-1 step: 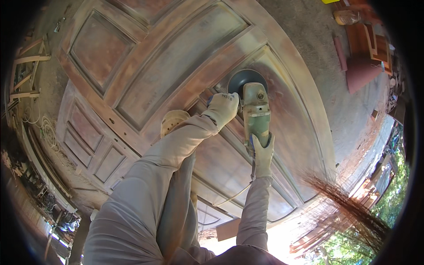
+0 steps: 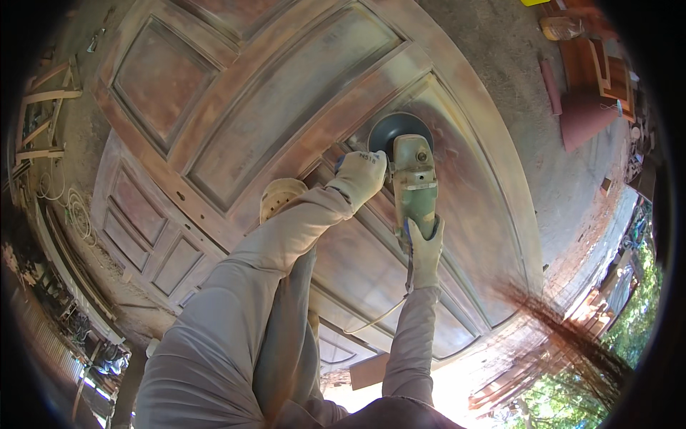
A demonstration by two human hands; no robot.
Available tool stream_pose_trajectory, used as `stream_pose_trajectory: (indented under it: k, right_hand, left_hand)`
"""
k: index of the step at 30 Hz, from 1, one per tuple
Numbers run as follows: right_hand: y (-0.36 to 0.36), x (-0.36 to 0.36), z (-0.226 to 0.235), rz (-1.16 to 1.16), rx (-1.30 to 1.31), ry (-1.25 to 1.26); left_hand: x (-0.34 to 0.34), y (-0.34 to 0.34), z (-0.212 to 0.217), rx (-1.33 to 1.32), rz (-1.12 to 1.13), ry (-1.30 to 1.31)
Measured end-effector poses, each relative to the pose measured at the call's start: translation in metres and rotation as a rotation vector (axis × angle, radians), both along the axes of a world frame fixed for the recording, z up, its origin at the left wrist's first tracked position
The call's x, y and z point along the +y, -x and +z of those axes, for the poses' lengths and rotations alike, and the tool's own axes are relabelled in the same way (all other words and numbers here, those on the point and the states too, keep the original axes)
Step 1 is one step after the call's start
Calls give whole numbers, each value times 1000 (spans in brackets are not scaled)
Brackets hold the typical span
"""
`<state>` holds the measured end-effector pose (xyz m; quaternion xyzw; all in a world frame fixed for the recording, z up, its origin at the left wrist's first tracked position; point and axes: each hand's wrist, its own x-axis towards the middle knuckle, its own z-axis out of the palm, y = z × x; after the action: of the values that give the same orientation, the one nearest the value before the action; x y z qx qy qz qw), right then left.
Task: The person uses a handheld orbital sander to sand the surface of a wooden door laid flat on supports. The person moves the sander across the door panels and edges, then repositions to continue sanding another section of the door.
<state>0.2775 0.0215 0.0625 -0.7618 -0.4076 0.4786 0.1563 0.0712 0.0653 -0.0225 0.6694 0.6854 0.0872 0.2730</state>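
A green and grey angle grinder (image 2: 416, 182) with a dark round disc (image 2: 400, 132) is held over a panel of a large wooden door (image 2: 300, 107) lying flat. My gloved right hand (image 2: 427, 250) wraps round the rear of the grinder's body. On the tool's left side, my gloved left hand (image 2: 359, 175) is closed round its side handle, most of which the glove hides. The disc lies over the upper part of the right-hand panel; whether it touches the wood I cannot tell. A cord (image 2: 375, 325) runs back beside my right forearm.
A smaller panelled door (image 2: 153, 222) lies beyond the left edge. My foot in a pale clog (image 2: 282, 194) stands on the large door. Wooden frames (image 2: 46, 118) stand far left; a reddish sheet (image 2: 586, 121) and wooden pieces lie at right. Brown bristly strands (image 2: 564, 332) show lower right.
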Motion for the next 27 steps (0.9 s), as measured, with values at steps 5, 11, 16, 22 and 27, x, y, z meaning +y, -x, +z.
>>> stream_pose_trajectory:
  k: [5, 11, 16, 22, 27]
  right_hand:
    - [-7, -5, -11, -68, 97, -21]
    - [-4, -7, -13, -12, 1, -38]
    - [1, -2, -5, -2, -8, 0]
    - [0, -2, -6, -4, -16, 33]
    - [0, -4, -3, -39, -18, 9]
  left_hand:
    - [1, 1, 4, 15, -10, 26]
    - [3, 6, 6, 58, -44, 45]
    - [4, 9, 13, 87, -44, 32]
    - [5, 9, 10, 99, -49, 14]
    - [9, 1, 7, 77, -71, 53]
